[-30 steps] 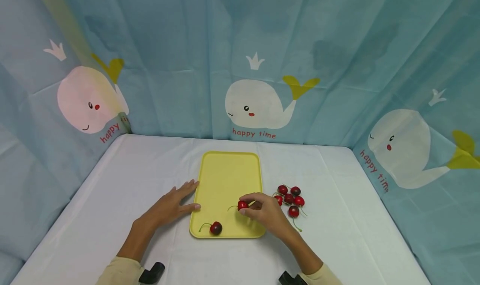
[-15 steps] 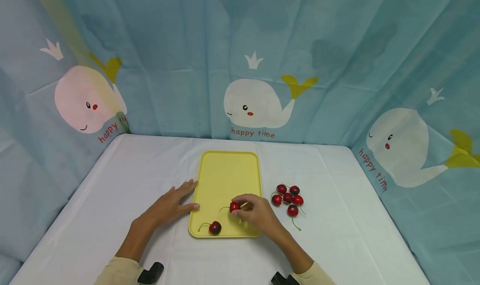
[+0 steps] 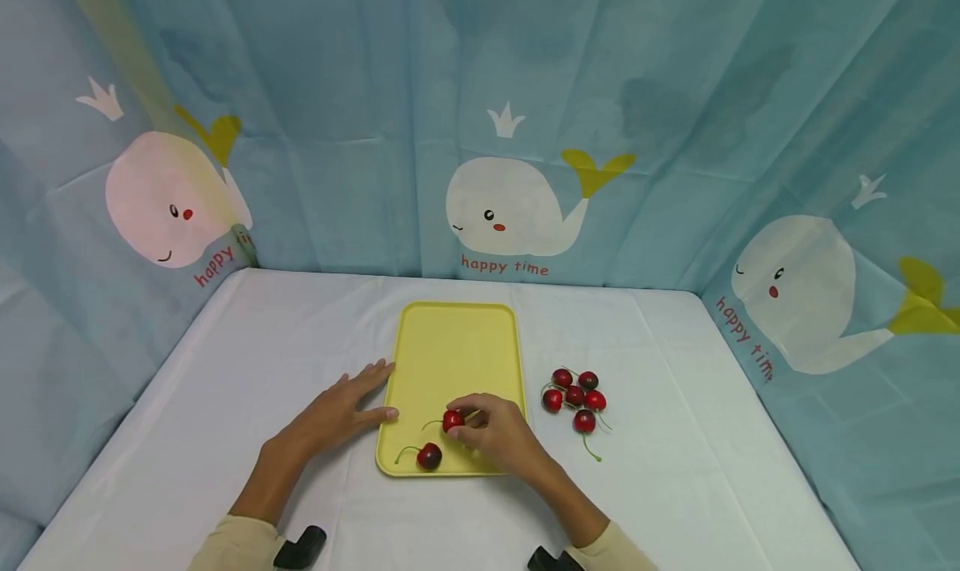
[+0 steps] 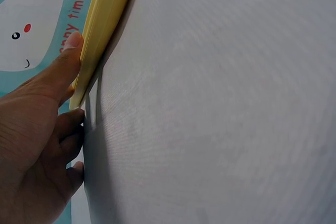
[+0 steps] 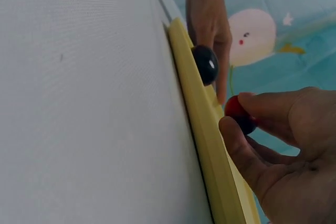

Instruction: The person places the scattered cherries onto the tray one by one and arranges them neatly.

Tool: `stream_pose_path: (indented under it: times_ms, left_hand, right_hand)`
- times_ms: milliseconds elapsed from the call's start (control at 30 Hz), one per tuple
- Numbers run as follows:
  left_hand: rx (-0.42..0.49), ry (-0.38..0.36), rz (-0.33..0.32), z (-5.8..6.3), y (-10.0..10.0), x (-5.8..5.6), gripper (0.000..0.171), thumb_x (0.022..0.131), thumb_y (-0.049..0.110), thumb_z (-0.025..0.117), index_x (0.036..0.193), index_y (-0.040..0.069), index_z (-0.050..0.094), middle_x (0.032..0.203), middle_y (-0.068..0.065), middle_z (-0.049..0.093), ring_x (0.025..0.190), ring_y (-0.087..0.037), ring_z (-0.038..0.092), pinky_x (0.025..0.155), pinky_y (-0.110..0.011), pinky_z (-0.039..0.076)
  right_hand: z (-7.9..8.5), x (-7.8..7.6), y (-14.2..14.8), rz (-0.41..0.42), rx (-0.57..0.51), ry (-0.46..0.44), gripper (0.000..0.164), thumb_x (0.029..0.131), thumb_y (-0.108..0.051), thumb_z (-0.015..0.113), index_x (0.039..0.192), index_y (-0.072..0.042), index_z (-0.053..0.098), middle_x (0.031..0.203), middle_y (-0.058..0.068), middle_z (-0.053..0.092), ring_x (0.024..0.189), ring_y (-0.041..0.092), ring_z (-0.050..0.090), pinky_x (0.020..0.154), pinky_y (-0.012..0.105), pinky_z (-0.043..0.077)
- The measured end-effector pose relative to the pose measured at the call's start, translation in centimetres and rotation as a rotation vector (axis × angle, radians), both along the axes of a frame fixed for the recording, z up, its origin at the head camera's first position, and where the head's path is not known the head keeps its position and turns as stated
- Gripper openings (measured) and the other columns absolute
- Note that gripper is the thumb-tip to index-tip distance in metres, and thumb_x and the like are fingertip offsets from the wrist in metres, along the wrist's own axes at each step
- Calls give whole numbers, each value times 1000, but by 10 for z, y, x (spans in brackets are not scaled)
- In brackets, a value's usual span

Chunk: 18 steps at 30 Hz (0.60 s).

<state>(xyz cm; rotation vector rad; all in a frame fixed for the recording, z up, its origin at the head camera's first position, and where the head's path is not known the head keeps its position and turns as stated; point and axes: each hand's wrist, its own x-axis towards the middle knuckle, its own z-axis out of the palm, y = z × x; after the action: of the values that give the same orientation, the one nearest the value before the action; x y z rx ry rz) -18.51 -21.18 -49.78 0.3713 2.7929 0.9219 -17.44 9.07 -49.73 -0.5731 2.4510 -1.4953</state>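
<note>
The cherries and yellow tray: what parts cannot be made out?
Head view: part of the held cherry, covered by the right hand.
Right wrist view: underside of the resting cherry, behind the wall of the yellow tray.
Left wrist view: the yellow tray's end, cut off by the picture's top edge.

Wears, behind a bare left hand [image 3: 339, 414] and a bare right hand [image 3: 501, 434], a plain pale-beige left sleeve [image 3: 237, 544] and matching right sleeve [image 3: 613, 548], plus a compact black left wrist unit [image 3: 300, 548], round-cornered, and a black right wrist unit [image 3: 552, 560], partly cropped.
</note>
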Motion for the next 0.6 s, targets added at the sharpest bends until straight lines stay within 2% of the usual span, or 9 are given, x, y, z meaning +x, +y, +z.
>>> stream_pose_path:
  times_ms: [167, 433, 600]
  left_hand:
    - [3, -1, -2, 1, 0, 0, 86, 97, 59, 70, 165, 17, 40, 172, -17, 33, 160, -43, 26, 129, -66, 18]
    - [-8, -10, 9, 0, 0, 0, 87, 96, 61, 70, 166, 19, 39, 172, -17, 32, 159, -47, 24, 127, -70, 19]
    - [-4, -13, 8, 0, 0, 0, 88, 96, 61, 70, 166, 18, 39, 172, -17, 32, 160, -47, 24, 127, -70, 19]
  right_hand:
    - [-1, 0, -7, 10, 25, 14, 29, 92, -20, 85, 121, -17, 79, 113, 1, 76, 88, 8, 71, 69, 21, 61]
    - [-6, -3, -16, 17, 62, 53, 29, 92, -20, 86, 120, -16, 79, 109, -1, 75, 88, 5, 69, 78, 20, 58]
    - [-7, -5, -20, 24, 61, 77, 29, 91, -18, 86, 118, -14, 79, 105, 0, 74, 86, 5, 68, 78, 21, 58]
